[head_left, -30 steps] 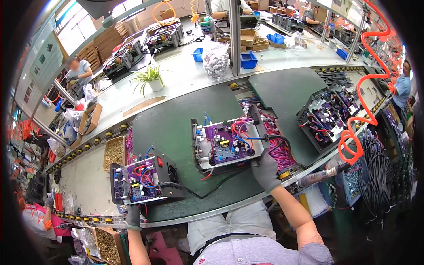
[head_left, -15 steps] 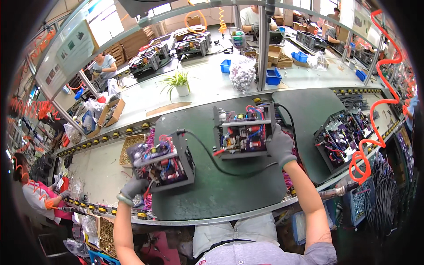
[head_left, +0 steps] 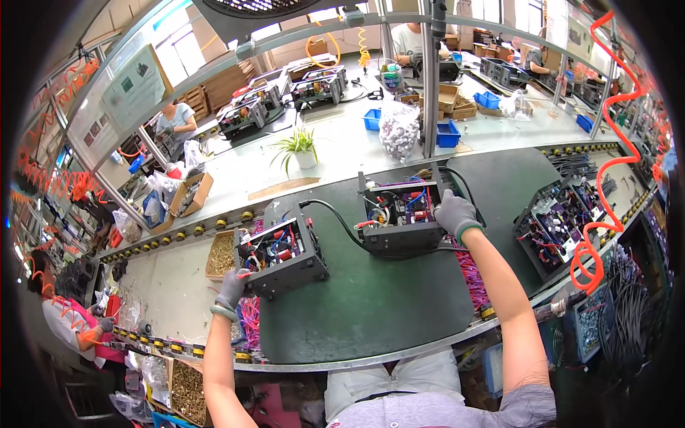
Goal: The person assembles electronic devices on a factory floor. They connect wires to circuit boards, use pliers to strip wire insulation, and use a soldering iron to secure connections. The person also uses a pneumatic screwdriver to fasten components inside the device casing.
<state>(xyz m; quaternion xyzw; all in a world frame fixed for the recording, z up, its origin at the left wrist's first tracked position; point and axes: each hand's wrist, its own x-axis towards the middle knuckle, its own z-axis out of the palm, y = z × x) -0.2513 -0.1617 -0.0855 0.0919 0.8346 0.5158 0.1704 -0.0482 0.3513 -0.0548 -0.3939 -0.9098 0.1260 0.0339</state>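
Two open black metal chassis filled with circuit boards and coloured wires are on the dark green mat (head_left: 357,314). My left hand (head_left: 232,289), in a grey glove, grips the near left corner of the left chassis (head_left: 289,265). My right hand (head_left: 457,213), gloved too, is closed on the right side of the right chassis (head_left: 399,235); the chassis hides some of its fingertips. A black cable (head_left: 335,214) runs from the left chassis towards the right one. Both chassis sit slightly turned, with dark side panels facing me.
A third open chassis (head_left: 560,228) stands on the right, behind a hanging orange coiled air hose (head_left: 596,250). Pink and purple wires (head_left: 467,274) lie beside the mat. A box of small brass-coloured parts (head_left: 221,253) is at the left. Beyond the rollers stands a potted plant (head_left: 305,155).
Both chassis have tipped, so their dark side panels show more and their upper boards less. My hands have stayed on them. The whole view has shifted slightly.
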